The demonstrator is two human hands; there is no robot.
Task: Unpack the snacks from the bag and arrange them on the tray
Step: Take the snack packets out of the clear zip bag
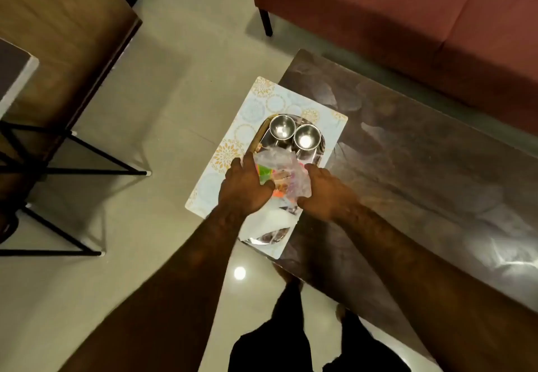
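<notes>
Left hand (247,186) and right hand (326,194) each grip a side of the clear bag (286,167) — snacks (265,174) inside — holding it over the middle of the tray (316,153), likely to open it where they belong.

A crumpled clear plastic bag (283,167) (bright green and orange snacks (265,172) show through it) sits over the middle of the flat steel tray (262,240).

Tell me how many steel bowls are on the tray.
2. One bowl at the tray's far left corner, the other beside it. The bag, left hand and right hand may hide more.
</notes>
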